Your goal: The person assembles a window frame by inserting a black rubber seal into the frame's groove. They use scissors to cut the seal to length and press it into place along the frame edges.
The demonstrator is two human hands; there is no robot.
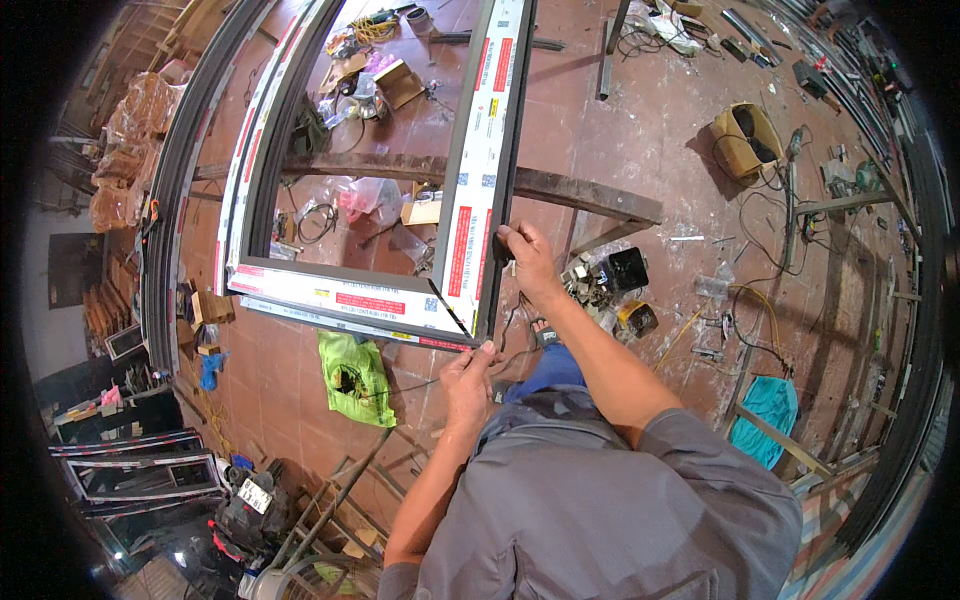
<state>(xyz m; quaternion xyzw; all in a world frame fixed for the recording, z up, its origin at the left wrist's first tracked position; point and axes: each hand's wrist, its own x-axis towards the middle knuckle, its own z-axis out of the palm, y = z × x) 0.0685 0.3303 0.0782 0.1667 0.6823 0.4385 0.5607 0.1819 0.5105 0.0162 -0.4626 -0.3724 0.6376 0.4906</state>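
Note:
A window frame (395, 298) with dark profiles and white-and-red protective film lies raised in front of me. My left hand (466, 388) is at its near right corner, with thumb and fingers pinched together. A thin black strip (508, 318) hangs in a loose curve beside that corner and runs close to my left fingertips. Higher up, my right hand (533, 265) is closed at the frame's outer right edge, thumb and forefinger against the dark profile. What lies under those fingers is mostly hidden. A diagonal black line crosses the film at the mitred corner.
A dark support beam (590, 195) passes under the frame. A bright green bag (355, 380) lies left of my left hand. On the floor to the right are an open cardboard box (745, 145), a black container (627, 268), a teal bag (765, 420) and cables.

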